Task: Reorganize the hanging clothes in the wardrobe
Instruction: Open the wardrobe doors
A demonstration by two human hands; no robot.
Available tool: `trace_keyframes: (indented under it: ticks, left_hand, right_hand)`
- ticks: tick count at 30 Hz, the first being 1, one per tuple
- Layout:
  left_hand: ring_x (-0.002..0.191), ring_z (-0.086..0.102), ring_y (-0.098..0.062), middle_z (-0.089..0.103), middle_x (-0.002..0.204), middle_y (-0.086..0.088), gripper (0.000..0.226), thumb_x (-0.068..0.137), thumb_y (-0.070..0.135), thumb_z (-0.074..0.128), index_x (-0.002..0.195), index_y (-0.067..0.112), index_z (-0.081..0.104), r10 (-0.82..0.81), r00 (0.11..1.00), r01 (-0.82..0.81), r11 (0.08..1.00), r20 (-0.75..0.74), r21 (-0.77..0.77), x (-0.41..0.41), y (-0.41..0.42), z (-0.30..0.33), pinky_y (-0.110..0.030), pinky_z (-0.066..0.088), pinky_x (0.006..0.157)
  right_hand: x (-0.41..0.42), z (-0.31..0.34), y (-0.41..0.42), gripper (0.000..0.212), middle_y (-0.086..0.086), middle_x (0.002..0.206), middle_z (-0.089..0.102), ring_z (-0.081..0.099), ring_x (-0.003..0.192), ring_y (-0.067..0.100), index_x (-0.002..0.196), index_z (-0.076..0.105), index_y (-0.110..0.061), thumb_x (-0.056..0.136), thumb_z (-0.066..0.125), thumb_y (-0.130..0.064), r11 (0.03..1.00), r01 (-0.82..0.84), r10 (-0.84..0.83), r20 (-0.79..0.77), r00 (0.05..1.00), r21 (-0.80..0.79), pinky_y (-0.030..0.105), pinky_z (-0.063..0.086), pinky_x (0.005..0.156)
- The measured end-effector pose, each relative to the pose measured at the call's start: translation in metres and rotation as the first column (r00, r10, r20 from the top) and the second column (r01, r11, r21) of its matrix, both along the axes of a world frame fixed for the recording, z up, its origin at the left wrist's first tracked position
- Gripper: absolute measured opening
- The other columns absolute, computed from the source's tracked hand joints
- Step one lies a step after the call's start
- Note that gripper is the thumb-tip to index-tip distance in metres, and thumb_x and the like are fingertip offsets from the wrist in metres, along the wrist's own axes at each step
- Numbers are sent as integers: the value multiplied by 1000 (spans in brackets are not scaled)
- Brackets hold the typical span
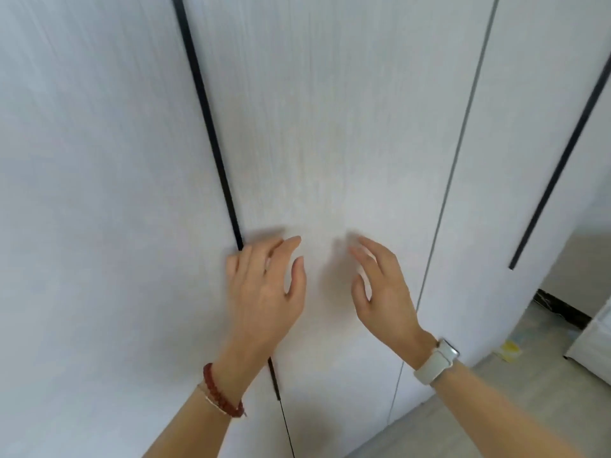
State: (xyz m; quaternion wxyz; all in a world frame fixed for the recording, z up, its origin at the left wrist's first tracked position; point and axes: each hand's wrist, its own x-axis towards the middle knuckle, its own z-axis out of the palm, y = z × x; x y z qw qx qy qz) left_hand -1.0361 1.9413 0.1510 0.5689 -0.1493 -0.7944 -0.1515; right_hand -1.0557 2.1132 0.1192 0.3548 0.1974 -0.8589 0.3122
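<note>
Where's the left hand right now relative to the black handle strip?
In the head view, left of centre, the left hand lies over the black handle strip, the right hand beside it.

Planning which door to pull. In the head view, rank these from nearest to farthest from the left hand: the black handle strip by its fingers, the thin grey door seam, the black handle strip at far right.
1. Black handle strip, at the left hand's fingertips.
2. Thin grey door seam, beyond the right hand.
3. Far-right black handle strip, farthest right.
</note>
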Motion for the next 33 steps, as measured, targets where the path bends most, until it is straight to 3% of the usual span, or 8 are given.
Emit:
trace_keyframes:
  ticks: [4,7,12,16,22,25,28,33]
  left_hand:
    - [80,58,-23,63,86,-4,25,83,27,52,95,8,63,193,976,-208,963,99,171,9,-26,29,-31,30,76]
    - [76,58,-20,61,80,1,28,84,36,50,91,12,62,269,944,-306,932,191,197,13,-33,41,-28,25,74]
    - [69,56,-25,61,69,-3,18,80,27,66,75,11,63,447,871,-473,876,202,100,5,-23,41,-36,32,68]
    - [66,53,-25,57,65,-4,14,76,17,70,68,9,60,425,872,-469,868,243,162,6,-17,43,-36,36,65]
    - [75,51,-25,56,71,-5,17,83,19,63,70,9,57,296,882,-389,896,367,213,35,-11,51,-32,25,72]
    - [76,49,-23,54,72,-4,16,83,17,63,71,9,57,258,896,-351,910,360,221,62,-4,48,-30,23,72]
    - [75,46,-19,49,71,-1,16,83,16,63,71,9,56,199,928,-285,924,315,255,96,3,42,-31,27,73]
    - [78,42,-12,47,74,6,19,85,19,57,69,18,47,51,951,-158,928,304,337,155,6,37,-26,34,72]
  right_hand:
    - [-27,35,-33,50,20,139,40,31,131,32,133,41,-12,84,50,-9,989,-47,79,-236,968,139,52,30,105]
    - [-35,48,-57,52,21,144,34,23,133,37,137,33,-17,89,46,-29,956,40,47,-284,958,292,61,25,104]
    - [-35,48,-62,67,23,143,33,32,130,47,139,27,-16,84,53,-44,878,184,-82,-241,967,441,67,33,95]
    - [-27,54,-54,73,20,146,31,32,131,45,140,35,-17,77,69,-34,871,147,-67,-184,981,468,65,36,94]
    - [-9,60,-48,67,-1,149,-23,-10,142,30,145,0,-30,92,41,-28,894,-33,25,23,999,446,50,16,112]
    - [11,58,-47,56,8,154,11,12,141,29,145,20,-19,94,42,-26,925,-196,162,129,978,326,41,19,113]
    - [46,40,-44,36,11,123,59,52,116,26,128,50,-8,93,49,-13,925,-377,368,143,919,44,32,39,99]
    - [103,9,-40,26,7,105,67,62,96,20,115,61,-5,91,53,-12,781,-616,625,121,771,-106,29,49,86]
